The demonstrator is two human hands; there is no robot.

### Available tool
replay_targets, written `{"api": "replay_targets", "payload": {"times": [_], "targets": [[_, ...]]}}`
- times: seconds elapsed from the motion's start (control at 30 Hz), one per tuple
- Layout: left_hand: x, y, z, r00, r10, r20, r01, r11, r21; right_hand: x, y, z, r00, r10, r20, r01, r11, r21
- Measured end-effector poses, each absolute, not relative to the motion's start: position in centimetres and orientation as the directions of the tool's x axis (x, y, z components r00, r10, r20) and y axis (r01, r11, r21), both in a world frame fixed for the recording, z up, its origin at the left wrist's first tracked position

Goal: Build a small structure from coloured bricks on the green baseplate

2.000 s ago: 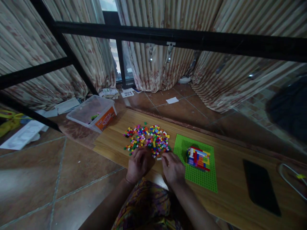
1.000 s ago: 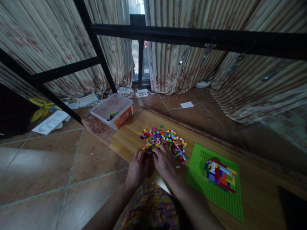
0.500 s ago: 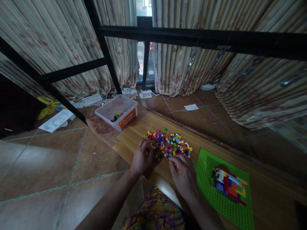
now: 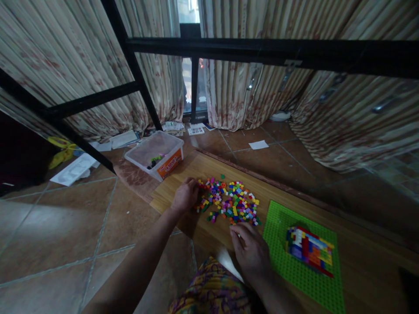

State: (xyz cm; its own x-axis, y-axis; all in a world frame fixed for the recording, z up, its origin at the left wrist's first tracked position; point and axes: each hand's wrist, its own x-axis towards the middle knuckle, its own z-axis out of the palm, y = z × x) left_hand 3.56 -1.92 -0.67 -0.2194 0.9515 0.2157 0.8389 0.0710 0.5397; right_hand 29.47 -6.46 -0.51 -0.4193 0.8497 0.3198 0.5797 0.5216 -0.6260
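Small toy bricks (image 4: 240, 198) in many colours lie spread in a loose pile on the wooden board. At the pile's left edge is my left hand (image 4: 186, 196), its fingers curled down against the bricks; what they grip, if anything, is hidden. My right hand (image 4: 251, 249) rests near the front edge of the pile, thumb and forefinger pinched together. Anything between those fingertips is too small to name. Right of that hand lies a green studded baseplate (image 4: 278, 270), and on it sits a multicoloured brick build (image 4: 309, 250).
A clear plastic box (image 4: 172, 165) with an orange label stands at the board's far left end, a few pieces inside. The wooden board (image 4: 193, 168) sits above a tiled floor (image 4: 131, 231). Black metal bars (image 4: 229, 47) and curtains (image 4: 262, 100) rise behind.
My left hand has moved left to the outer edge of the pile. My right hand has drawn slightly back towards me, uncovering more bricks. The view has shifted a little.
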Motion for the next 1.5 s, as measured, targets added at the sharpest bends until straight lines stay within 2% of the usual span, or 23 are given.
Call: {"api": "replay_targets", "payload": {"times": [0.17,0.3,0.4,0.5,0.67,0.77,0.87,0.97,1.07,1.13,1.2,1.33,1.5], "targets": [[5.1,-3.6,-0.4,-0.228,0.947,0.227,0.794,0.046,0.607,29.2,-6.6,-0.1,-0.425,0.853,0.304,0.568,0.513,-0.643],[6.3,-5.6,-0.4,-0.139,0.961,0.238,0.77,-0.045,0.636,29.0,-6.9,0.0,-0.405,0.864,0.3,0.564,0.494,-0.662],[5.8,-6.3,-0.6,-0.23,0.931,0.283,0.765,-0.007,0.644,29.0,-7.2,0.0,-0.4,0.866,0.301,0.561,0.491,-0.667],[4.6,-6.0,-0.9,-0.333,0.896,0.294,0.791,0.096,0.604,29.2,-7.3,0.0,-0.405,0.864,0.298,0.563,0.493,-0.663],[4.2,-5.0,-0.6,-0.279,0.938,0.205,0.875,0.161,0.456,29.2,-7.5,-0.3,-0.393,0.865,0.312,0.554,0.494,-0.67],[4.7,-4.8,-0.3,-0.288,0.943,0.169,0.892,0.2,0.406,29.3,-7.6,-0.4,-0.401,0.859,0.317,0.542,0.502,-0.674],[4.9,-4.6,-0.2,-0.309,0.94,0.147,0.889,0.23,0.396,29.6,-7.7,-0.4,-0.398,0.863,0.311,0.529,0.493,-0.691],[4.9,-4.5,0.1,-0.34,0.927,0.162,0.854,0.232,0.465,30.0,-7.8,-0.3,-0.375,0.872,0.314,0.517,0.478,-0.711],[5.9,-5.3,1.6,-0.393,0.901,0.184,0.716,0.174,0.676,30.3,-8.0,0.3,-0.34,0.885,0.319,0.483,0.456,-0.748],[7.4,-6.4,3.0,-0.387,0.911,0.14,0.524,0.092,0.847,30.4,-8.2,1.2,-0.306,0.897,0.318,0.425,0.428,-0.798],[9.4,-7.5,4.3,-0.321,0.945,0.064,0.282,0.031,0.959,30.4,-8.4,2.7,-0.258,0.915,0.312,0.34,0.388,-0.857],[13.2,-9.2,5.7,-0.117,0.993,-0.031,-0.059,0.025,0.998,30.7,-8.4,6.2,-0.165,0.938,0.305,0.194,0.334,-0.922],[16.2,-9.8,6.1,0.172,0.981,-0.086,-0.181,0.117,0.976,32.8,-8.8,8.7,-0.274,0.9,0.34,0.154,0.39,-0.908]]}}
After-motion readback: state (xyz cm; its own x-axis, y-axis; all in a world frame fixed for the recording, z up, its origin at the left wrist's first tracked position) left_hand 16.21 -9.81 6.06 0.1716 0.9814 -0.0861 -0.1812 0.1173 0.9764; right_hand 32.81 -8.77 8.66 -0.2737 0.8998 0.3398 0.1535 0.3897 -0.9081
